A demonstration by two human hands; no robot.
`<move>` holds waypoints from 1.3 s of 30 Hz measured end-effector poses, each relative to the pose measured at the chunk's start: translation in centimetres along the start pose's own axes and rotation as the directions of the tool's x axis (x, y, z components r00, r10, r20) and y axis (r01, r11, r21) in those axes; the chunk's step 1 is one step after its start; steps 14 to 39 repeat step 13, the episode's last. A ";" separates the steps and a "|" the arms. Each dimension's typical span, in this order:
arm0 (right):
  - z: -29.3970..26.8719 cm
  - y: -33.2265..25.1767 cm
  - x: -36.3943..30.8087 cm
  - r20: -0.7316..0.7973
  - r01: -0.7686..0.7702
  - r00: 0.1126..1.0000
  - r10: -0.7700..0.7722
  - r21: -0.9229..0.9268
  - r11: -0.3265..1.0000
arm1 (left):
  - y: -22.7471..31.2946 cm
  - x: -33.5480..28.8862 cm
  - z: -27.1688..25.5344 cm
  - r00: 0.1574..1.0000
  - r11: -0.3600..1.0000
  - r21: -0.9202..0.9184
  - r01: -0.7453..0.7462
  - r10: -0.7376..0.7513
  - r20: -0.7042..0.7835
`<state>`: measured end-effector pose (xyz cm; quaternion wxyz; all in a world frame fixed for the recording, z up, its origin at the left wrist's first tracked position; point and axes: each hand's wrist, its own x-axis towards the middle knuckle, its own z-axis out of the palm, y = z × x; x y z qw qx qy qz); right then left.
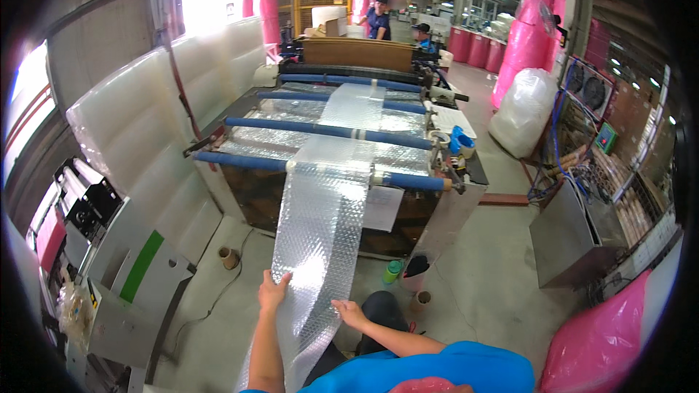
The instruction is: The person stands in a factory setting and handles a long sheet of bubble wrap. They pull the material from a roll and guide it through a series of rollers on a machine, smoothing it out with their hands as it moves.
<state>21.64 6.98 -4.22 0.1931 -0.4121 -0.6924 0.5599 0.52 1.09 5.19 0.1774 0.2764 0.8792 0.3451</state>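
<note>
A long, clear strip of bubble wrap comes off the blue rollers of a machine and hangs down toward me, running on past my lap at the lower left. My left hand grips its left edge, the thumb lying on top and the other fingers partly hidden. On the opposite edge, a little lower, my right hand pinches the film between thumb and fingers. Between my hands the strip is bent and shiny with glare. More clear film lies across the machine under the rollers.
Left stands a grey machine with a green stripe; behind it are tall white wrapped rolls. Cardboard cores and a green bottle stand on the floor. Right are a metal cabinet and pink film. Two people work beyond the machine.
</note>
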 end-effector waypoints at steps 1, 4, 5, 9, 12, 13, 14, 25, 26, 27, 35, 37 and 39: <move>-0.4 0.1 0.0 0.005 -0.022 1.000 0.022 0.018 1.000 | -0.1 -0.3 0.0 1.000 1.000 -0.021 0.015 -0.015 0.003; -0.8 -0.3 0.1 0.019 -0.007 1.000 0.006 0.063 0.998 | -1.8 -0.5 1.5 1.000 0.995 -0.095 0.002 -0.004 -0.017; -1.1 -0.3 -0.1 0.017 0.007 1.000 -0.008 0.079 0.997 | -3.0 -0.5 2.1 1.000 0.992 -0.130 0.005 -0.002 0.019; -0.1 1.8 0.5 -0.072 0.152 0.987 -0.147 0.077 0.985 | -7.6 -0.5 4.1 0.998 0.988 -0.153 -0.001 -0.009 -0.061; -0.7 1.5 0.9 0.011 -0.033 0.999 0.032 0.104 0.994 | -4.5 -2.3 2.7 0.993 0.991 -0.078 0.109 -0.111 -0.029; -1.2 -0.3 0.1 0.099 -0.159 0.984 0.148 0.108 0.981 | -5.2 -2.1 2.3 0.987 0.985 -0.072 0.155 -0.151 0.063; -1.2 -0.3 0.1 0.099 -0.159 0.984 0.148 0.108 0.981 | -5.2 -2.1 2.3 0.987 0.985 -0.072 0.155 -0.151 0.063; -1.2 -0.3 0.1 0.099 -0.159 0.984 0.148 0.108 0.981 | -5.2 -2.1 2.3 0.987 0.985 -0.072 0.155 -0.151 0.063; -1.2 -0.3 0.1 0.099 -0.159 0.984 0.148 0.108 0.981 | -5.2 -2.1 2.3 0.987 0.985 -0.072 0.155 -0.151 0.063; -1.2 -0.3 0.1 0.099 -0.159 0.984 0.148 0.108 0.981 | -5.2 -2.1 2.3 0.987 0.985 -0.072 0.155 -0.151 0.063; -1.2 -0.3 0.1 0.099 -0.159 0.984 0.148 0.108 0.981 | -5.2 -2.1 2.3 0.987 0.985 -0.072 0.155 -0.151 0.063; -1.2 -0.3 0.1 0.099 -0.159 0.984 0.148 0.108 0.981 | -5.2 -2.1 2.3 0.987 0.985 -0.072 0.155 -0.151 0.063; -1.2 -0.3 0.1 0.099 -0.159 0.984 0.148 0.108 0.981 | -5.2 -2.1 2.3 0.987 0.985 -0.072 0.155 -0.151 0.063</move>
